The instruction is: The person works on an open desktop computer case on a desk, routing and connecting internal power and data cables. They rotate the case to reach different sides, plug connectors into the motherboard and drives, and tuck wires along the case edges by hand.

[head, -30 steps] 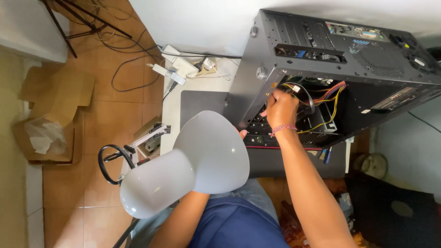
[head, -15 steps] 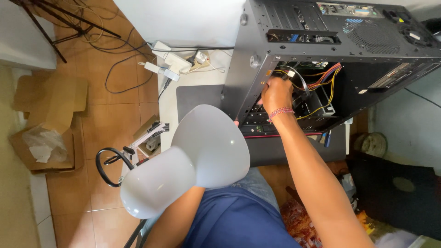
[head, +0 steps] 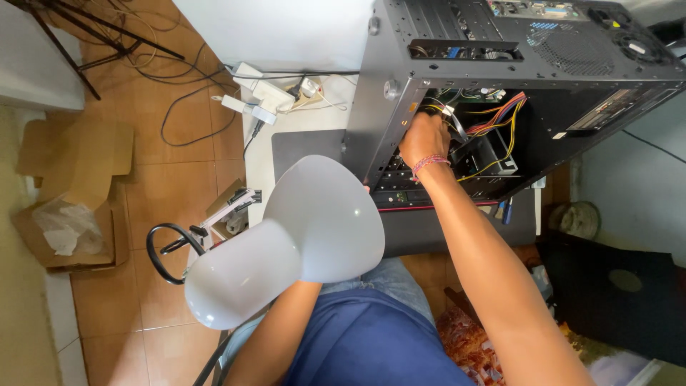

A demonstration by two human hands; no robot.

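A black computer case (head: 514, 78) lies open on a grey mat (head: 307, 146) at the far right — its side panel is off, showing bundled red, yellow and black wires (head: 500, 118) and a metal drive cage (head: 486, 157). The right hand (head: 423, 137), a braided band at its wrist, reaches into the case with fingers curled among the wires; what they grasp cannot be told. A white lamp shade (head: 300, 229) in the near centre hides the left hand completely. To the left — a power strip (head: 264, 93) and a cardboard box (head: 68, 200) on the tiled floor.
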